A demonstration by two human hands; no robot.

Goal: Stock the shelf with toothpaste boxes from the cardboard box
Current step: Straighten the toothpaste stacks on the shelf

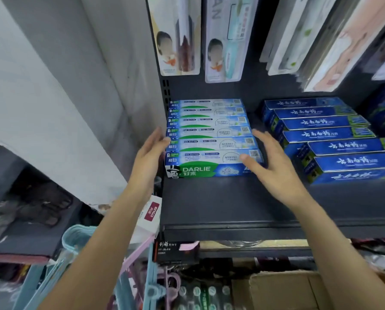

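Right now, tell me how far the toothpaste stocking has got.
Done: six green toothpaste boxes sit in a row on the shelf. In hand: left hand and right hand flank the front boxes, fingers straight. Left: bare shelf in front; the cardboard box below, contents unseen.

Both bare forearms are reaching forward, left hand (150,156) and right hand (269,162) facing each other, fingers straight.

The single head-worn camera looked forward and down from close range at the dark shelf (220,204), whose near edge crossed the lower middle. Its wide lens bent the white wall (52,97) at left. Both forearms reached in from the near edge.
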